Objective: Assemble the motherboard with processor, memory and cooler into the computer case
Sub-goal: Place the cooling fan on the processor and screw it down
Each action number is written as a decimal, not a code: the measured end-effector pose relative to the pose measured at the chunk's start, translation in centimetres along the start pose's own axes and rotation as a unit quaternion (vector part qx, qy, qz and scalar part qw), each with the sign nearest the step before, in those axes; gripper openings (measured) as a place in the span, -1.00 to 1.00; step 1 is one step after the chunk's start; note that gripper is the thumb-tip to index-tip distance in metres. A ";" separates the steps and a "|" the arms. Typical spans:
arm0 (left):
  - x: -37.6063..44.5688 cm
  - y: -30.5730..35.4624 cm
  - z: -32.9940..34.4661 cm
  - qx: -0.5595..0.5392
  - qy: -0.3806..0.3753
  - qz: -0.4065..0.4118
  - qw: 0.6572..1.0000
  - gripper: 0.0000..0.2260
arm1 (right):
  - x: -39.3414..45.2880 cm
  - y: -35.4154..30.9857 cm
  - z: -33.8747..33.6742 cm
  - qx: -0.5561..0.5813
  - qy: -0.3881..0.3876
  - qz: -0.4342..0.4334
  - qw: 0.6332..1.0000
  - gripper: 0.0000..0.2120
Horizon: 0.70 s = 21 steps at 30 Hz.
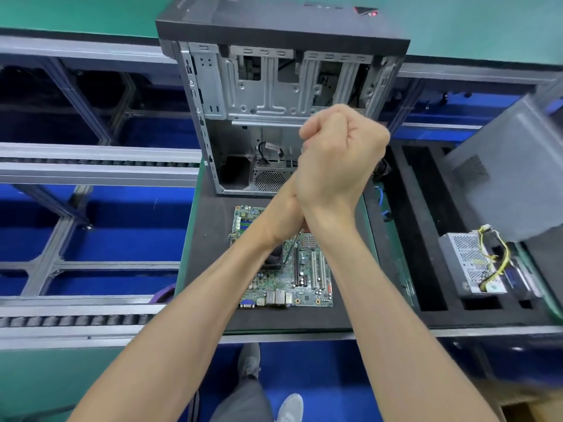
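The open computer case [268, 95] stands on the black mat [210, 239], its empty metal interior facing me. Nearer to me the green motherboard [307, 278] lies flat on the mat, with a dark cooler [275, 254] on it partly hidden under my left forearm. Both hands are raised together above the board, in front of the case. My right hand [344, 159] is curled into a fist and holds no part. My left hand [288, 211] presses against it from the left and is mostly hidden behind it.
A black foam tray [426, 239] with slots sits right of the mat. A perforated power supply [469, 263] with yellow cables stands at its right end, and a grey side panel [511, 178] rises above that. Conveyor rails [91, 166] run along the left.
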State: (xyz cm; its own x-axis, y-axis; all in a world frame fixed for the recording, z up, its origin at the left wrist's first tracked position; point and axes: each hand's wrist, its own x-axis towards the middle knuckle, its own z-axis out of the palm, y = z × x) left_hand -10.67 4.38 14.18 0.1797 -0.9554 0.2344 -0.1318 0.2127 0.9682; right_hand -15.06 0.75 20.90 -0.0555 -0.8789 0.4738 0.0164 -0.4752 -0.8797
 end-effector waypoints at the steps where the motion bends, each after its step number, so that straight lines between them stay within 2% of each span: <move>1: 0.1 0.0 0.0 0.021 -0.013 0.012 1.000 -0.82 | 0.1 -0.1 0.0 -0.005 -0.003 0.003 1.000 -0.71; 2: 0.2 0.1 -0.4 0.029 -0.031 0.015 0.999 -0.92 | 0.2 -0.2 0.0 -0.006 -0.012 0.010 1.000 -0.71; 5: 0.4 -1.0 -2.7 0.046 -0.122 0.002 0.991 -0.89 | 0.4 -0.2 -0.5 0.028 -0.067 0.038 0.997 -0.71; 7: 0.1 -3.7 -4.8 0.117 -0.174 -0.056 0.976 -0.63 | 0.6 -0.1 -1.1 0.048 -0.105 0.047 0.992 -0.72; 8: -0.3 -5.4 -5.6 0.187 -0.189 -0.092 0.960 -0.49 | 0.8 -0.1 -1.4 0.061 -0.121 0.056 0.989 -0.75; 9: -0.9 -7.0 -6.2 0.278 -0.205 -0.130 0.929 -0.35 | 1.0 0.0 -1.7 0.078 -0.131 0.072 0.986 -0.78; 11: -2.3 -10.3 -6.4 0.450 -0.243 -0.189 0.839 -0.07 | 1.3 0.3 -2.1 0.103 -0.136 0.106 0.980 -0.86; 13: -3.6 -12.9 -6.0 0.540 -0.260 -0.200 0.775 0.09 | 1.2 0.8 -2.5 0.104 -0.131 0.126 0.978 -0.90; 16: -4.3 -15.4 -5.7 0.593 -0.243 -0.155 0.752 0.09 | 1.0 1.3 -2.9 0.128 -0.117 0.158 0.972 -0.94; 19: -3.6 -15.7 -5.7 0.608 -0.240 -0.137 0.744 -0.06 | 1.4 1.4 -3.1 0.136 -0.117 0.162 0.970 -0.94; 21: -3.4 -15.4 -5.8 0.596 -0.242 -0.142 0.753 -0.16 | 1.6 1.4 -3.2 0.142 -0.120 0.157 0.970 -0.94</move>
State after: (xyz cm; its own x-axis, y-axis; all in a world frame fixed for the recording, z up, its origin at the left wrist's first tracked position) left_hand -3.59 5.51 -1.00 0.0272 -0.9521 -0.3047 -0.9874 -0.0731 0.1401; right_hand -18.36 -1.17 20.32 0.2303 -0.9503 0.2094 0.2716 -0.1439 -0.9516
